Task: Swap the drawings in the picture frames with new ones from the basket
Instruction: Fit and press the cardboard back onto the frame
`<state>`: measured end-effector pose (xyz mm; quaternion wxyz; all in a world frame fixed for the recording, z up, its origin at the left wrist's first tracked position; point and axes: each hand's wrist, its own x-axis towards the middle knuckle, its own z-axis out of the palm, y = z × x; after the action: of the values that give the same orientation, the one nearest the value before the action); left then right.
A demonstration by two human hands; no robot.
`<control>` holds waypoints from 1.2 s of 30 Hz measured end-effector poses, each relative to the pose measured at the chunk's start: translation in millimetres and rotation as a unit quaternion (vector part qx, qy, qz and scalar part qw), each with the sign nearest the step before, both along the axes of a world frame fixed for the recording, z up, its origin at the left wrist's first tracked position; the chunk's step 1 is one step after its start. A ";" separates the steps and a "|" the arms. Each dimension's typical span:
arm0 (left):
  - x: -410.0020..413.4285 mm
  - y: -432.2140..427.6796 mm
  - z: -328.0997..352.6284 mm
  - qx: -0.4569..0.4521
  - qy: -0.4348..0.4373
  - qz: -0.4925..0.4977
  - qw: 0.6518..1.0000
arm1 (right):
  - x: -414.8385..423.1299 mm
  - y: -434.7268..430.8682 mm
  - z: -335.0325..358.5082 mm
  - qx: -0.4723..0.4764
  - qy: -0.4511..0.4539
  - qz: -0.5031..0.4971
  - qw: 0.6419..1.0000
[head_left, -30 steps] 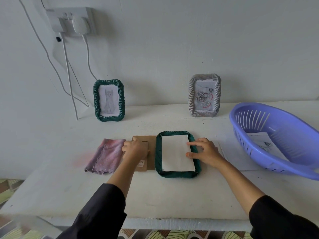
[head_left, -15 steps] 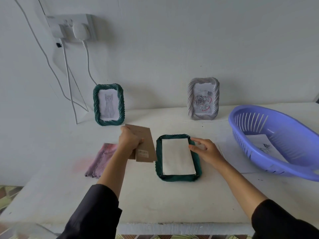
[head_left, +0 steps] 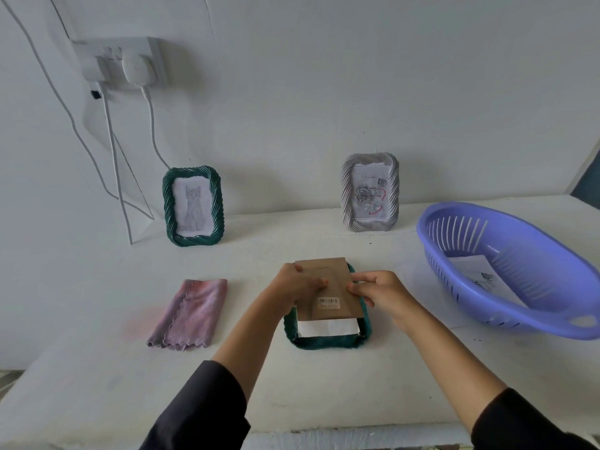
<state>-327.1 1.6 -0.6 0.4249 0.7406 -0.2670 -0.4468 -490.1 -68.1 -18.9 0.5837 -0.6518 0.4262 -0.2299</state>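
1. Green picture frame (head_left: 324, 342) lies face down on the white desk (head_left: 97, 368), near centre. The back of a white sheet (head_left: 328, 327) shows in its near part.
2. Brown cardboard backing board (head_left: 328, 280) is held over the frame's opening and covers all but the sheet's near strip. A barcode label (head_left: 328, 301) faces up.
3. Left hand (head_left: 300, 284): fingers clamped on the board's left edge.
4. Right hand (head_left: 378, 292): fingers pinch the board's right edge.
5. Purple slotted basket (head_left: 545, 251) sits at the right of the desk. A drawing on paper (head_left: 477, 271) lies inside.
6. Far side, against the wall, upright: a second green frame with a cat drawing (head_left: 193, 206) on the left, and a grey frame with a rose drawing (head_left: 370, 192) on the right.
7. Folded pink cloth (head_left: 191, 313) lies flat, left of the hands, apart from the frame.
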 end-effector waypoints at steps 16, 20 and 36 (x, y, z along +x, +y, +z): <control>6.1 -7.6 -13.1 0.038 -0.109 -0.051 0.992 | 9.3 -4.6 -8.8 0.040 0.029 -0.025 0.998; 5.6 -9.5 -13.3 0.039 -0.117 -0.060 0.991 | 8.9 -4.7 -8.7 0.030 0.039 -0.026 0.998; 16.4 -1.4 -26.1 0.074 -0.254 -0.052 0.963 | 12.1 2.4 -6.1 0.000 0.078 -0.041 0.996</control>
<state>-310.7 0.2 -26.7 0.2630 0.8442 -0.3711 -0.2838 -478.0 -65.7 -25.0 0.5386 -0.6499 0.4967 -0.2021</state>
